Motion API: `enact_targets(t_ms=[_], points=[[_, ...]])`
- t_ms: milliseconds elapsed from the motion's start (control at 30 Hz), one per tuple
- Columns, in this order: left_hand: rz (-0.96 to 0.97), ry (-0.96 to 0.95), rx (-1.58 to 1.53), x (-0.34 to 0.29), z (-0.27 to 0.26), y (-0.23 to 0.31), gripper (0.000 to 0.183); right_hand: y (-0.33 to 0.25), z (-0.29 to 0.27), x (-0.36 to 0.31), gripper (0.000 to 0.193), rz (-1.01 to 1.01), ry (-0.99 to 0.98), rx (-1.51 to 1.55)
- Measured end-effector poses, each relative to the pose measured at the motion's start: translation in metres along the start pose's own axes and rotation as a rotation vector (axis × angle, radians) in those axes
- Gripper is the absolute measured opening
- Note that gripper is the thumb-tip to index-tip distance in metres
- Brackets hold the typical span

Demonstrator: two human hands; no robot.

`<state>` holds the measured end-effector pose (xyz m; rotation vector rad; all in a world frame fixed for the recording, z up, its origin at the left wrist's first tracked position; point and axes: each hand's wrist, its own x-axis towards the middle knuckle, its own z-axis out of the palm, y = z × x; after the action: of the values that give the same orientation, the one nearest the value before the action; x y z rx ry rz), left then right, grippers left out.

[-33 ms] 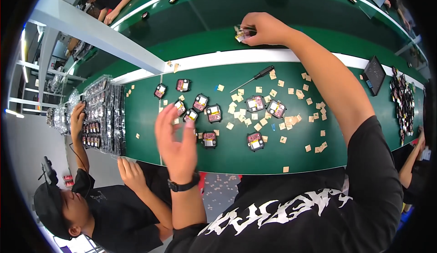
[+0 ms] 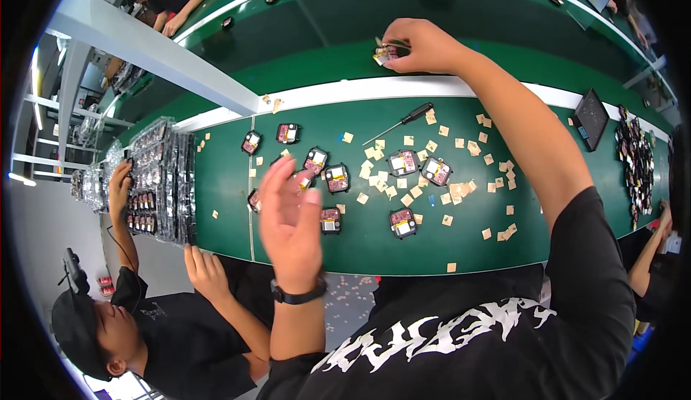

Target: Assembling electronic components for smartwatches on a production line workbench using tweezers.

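Over the green conveyor belt, my right hand [image 2: 421, 46] is closed round a small electronic module [image 2: 384, 56] with a pale label; its fingers hide part of it. My left hand [image 2: 289, 224], a little blurred, hovers over the green table [image 2: 345, 252] with its fingers apart and nothing in them. Around and beneath it lie several black-cased modules [image 2: 336, 178] with reddish circuit boards and yellow-and-white patches, some partly covered by the hand. Farther right are more modules [image 2: 402, 162], with a screwdriver [image 2: 414, 116] beyond them.
Small beige squares [image 2: 461, 191] are scattered across the table. At the right stand a black tray [image 2: 592, 119] and a heap of dark parts [image 2: 635, 166]. Stacked clear trays [image 2: 162, 184] lie left, beside a co-worker [image 2: 151, 328]. A white rail [image 2: 331, 96] edges the belt.
My left hand has shifted a little to the right, uncovering a module on its left side. My right hand stays in nearly the same place, still holding the module.
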<state>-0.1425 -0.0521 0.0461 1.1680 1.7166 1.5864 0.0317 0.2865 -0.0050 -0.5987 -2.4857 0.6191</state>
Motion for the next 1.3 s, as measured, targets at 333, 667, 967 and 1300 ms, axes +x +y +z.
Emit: enact_targets(t_ms=[333, 667, 967, 1300], points=[[-0.549, -0.655, -1.096, 0.019, 0.117, 0.01, 0.055, -0.136, -0.031, -0.144, 0.044, 0.03, 0.225, 0.123], [-0.435, -0.847, -0.857, -0.013, 0.142, 0.003, 0.043, -0.175, -0.043, -0.226, 0.05, 0.298, 0.355, 0.192], [-0.143, -0.835, -0.609, -0.028, 0.135, 0.024, 0.033, -0.185, -0.045, -0.248, 0.038, 0.081, 0.511, 0.251], [-0.096, -0.803, -0.353, -0.043, 0.137, 0.03, 0.037, -0.197, -0.052, -0.271, 0.021, 0.259, 0.462, 0.331]])
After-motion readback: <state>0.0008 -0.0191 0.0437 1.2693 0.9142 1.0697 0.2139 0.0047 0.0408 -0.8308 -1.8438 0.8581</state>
